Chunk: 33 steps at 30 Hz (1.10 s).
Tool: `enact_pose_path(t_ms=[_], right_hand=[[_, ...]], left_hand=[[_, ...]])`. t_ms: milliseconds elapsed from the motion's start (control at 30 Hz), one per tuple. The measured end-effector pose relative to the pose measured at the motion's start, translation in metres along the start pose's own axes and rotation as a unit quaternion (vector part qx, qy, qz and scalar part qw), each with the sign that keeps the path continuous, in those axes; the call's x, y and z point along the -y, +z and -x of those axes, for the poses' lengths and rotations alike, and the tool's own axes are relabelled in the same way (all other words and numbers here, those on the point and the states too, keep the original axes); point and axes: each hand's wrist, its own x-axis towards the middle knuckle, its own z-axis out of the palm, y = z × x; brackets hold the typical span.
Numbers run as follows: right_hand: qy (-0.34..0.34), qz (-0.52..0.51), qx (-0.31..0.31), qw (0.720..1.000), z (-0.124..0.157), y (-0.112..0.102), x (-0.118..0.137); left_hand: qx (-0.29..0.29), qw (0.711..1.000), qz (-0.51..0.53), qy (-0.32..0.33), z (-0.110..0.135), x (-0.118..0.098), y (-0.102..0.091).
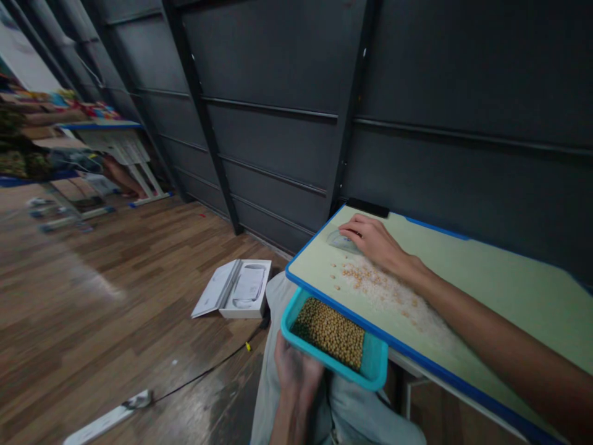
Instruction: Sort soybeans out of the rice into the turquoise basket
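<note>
My left hand (295,369) grips the near rim of a turquoise tray (375,364) filled with yellow beans (331,332), holding it just under the front edge of a pale green desk (509,284) with blue trim. My right hand (373,238) lies on the desk top, fingers curled over a small clear object (340,241) that I cannot identify. Beside that hand a loose spread of yellow beans and white grains (384,290) covers the desk near its edge.
An open white box (236,288) lies on the wooden floor to the left. A white power strip (106,420) with a black cable sits lower left. A dark panelled wall stands behind the desk. Other desks with clutter stand far left.
</note>
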Motion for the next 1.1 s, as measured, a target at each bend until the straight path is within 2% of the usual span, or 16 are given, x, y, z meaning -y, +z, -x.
enact_pose_path(t_ms=[133, 267, 567, 867, 1100], right_hand=[[-0.016, -0.004, 0.017, 1.000, -0.004, 0.012, 0.006], [-0.028, -0.038, 0.019, 0.999, -0.002, 0.015, 0.016], [-0.082, -0.122, 0.065, 0.987, 0.003, 0.011, 0.037], [-0.109, -0.153, 0.100, 0.977, 0.013, 0.002, 0.058], [-0.143, -0.152, 0.113, 0.971, 0.013, 0.000, 0.064]], left_hand=[[-0.025, 0.999, -0.023, 0.001, 0.000, -0.001, 0.004], [-0.011, 1.000, -0.017, 0.000, 0.001, 0.000, 0.005], [-0.010, 1.000, -0.024, -0.007, 0.001, 0.000, 0.003], [0.001, 0.999, 0.036, -0.026, -0.001, 0.000, 0.007], [0.000, 1.000, -0.014, -0.014, 0.001, 0.000, 0.009]])
